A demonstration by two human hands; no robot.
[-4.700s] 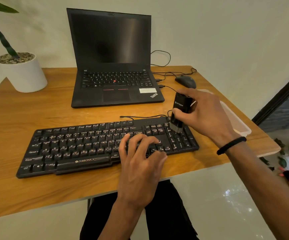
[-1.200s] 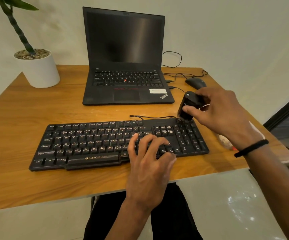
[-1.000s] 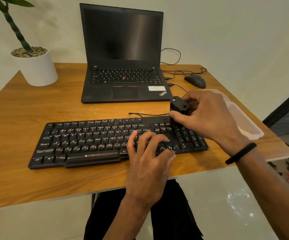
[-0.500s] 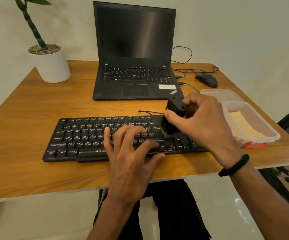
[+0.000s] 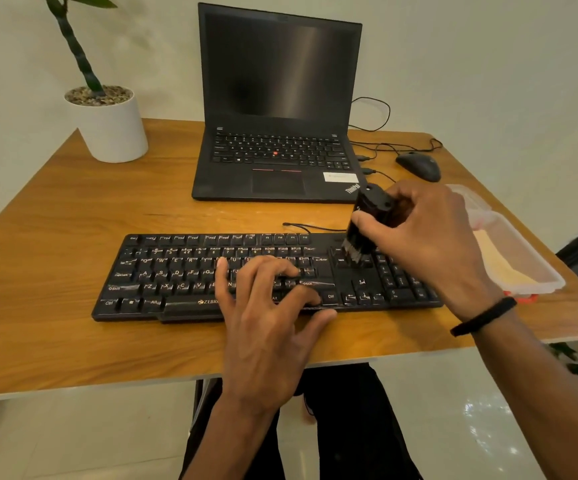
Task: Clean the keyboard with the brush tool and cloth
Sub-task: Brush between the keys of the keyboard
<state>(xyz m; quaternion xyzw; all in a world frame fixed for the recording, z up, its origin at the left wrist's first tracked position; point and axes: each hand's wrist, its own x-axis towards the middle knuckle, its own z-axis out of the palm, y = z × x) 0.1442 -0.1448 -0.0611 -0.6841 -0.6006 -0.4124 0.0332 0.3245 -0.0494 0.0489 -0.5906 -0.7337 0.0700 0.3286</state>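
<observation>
A black keyboard (image 5: 176,271) lies across the wooden desk in front of me. My right hand (image 5: 429,237) grips a black brush tool (image 5: 367,220), held upright with its bristles down on the keys between the Enter key and the number pad. My left hand (image 5: 267,313) rests with spread fingers on the middle and right letter keys, holding the keyboard down. A pale yellow cloth (image 5: 502,268) lies inside a clear plastic box at the right.
An open black laptop (image 5: 277,98) stands behind the keyboard. A black mouse (image 5: 419,166) and cables lie at the back right. A white plant pot (image 5: 107,123) stands at the back left. The clear plastic box (image 5: 554,282) sits near the desk's right edge.
My right hand has brought the brush from the number pad's upper edge leftward to the keys beside Enter. My left hand has shifted left along the letter keys.
</observation>
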